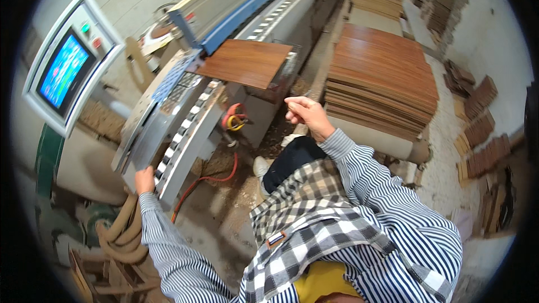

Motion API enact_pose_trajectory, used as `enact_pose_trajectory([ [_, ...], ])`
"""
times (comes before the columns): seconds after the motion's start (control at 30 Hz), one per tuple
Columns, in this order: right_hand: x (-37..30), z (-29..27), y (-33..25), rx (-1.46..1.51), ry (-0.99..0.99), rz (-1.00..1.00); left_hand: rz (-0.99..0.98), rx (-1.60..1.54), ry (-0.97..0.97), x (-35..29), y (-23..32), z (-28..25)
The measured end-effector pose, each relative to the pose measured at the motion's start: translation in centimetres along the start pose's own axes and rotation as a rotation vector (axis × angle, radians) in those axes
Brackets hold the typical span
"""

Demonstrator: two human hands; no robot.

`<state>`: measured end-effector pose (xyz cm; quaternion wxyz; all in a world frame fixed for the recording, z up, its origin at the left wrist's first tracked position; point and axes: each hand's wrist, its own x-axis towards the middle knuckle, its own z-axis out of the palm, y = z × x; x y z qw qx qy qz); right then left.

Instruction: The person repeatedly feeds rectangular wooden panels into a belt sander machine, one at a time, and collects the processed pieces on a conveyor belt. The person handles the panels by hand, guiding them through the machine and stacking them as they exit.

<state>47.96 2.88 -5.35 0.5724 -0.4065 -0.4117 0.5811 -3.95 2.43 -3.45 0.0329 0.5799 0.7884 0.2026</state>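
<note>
My left hand is closed at the near end of the metal feed bed of a long woodworking machine; what its fingers hold, if anything, is hidden. Over the gap between the machine and a stack of boards, my right hand hangs in the air with loosely bent fingers apart and nothing in them. Beyond it, a brown wood-grain board lies flat on the machine, its far left edge by the blue guard. Black and white rollers line the bed's right side.
A tall stack of wood-grain boards stands at the right on a pale roller. At left, a control panel is lit. A red hose runs down below the bed. More boards lean along the right wall.
</note>
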Motion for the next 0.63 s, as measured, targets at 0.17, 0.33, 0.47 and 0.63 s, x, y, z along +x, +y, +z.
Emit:
enact_pose_trajectory([
  [0.17, -8.5, -11.5, -3.6, -0.22, 0.424, -0.262, 0.171, 0.065, 0.035, 1.5, -3.9, 1.9],
  [0.33, -14.0, -24.4, -10.4, -0.761, 1.092, -0.603, 0.037, 0.012, 0.017, 1.0, -3.4, 1.0],
  [0.47, -14.9, -33.9, -13.8, -0.764, 1.281, -0.288, -0.015, -0.035, 0.018, 0.2, 0.5, 0.5],
  [0.63, -13.4, -34.4, -14.2, -0.474, 1.071, -0.07, 0.054, 0.059, 0.008, 1.0, -1.9, 0.8],
])
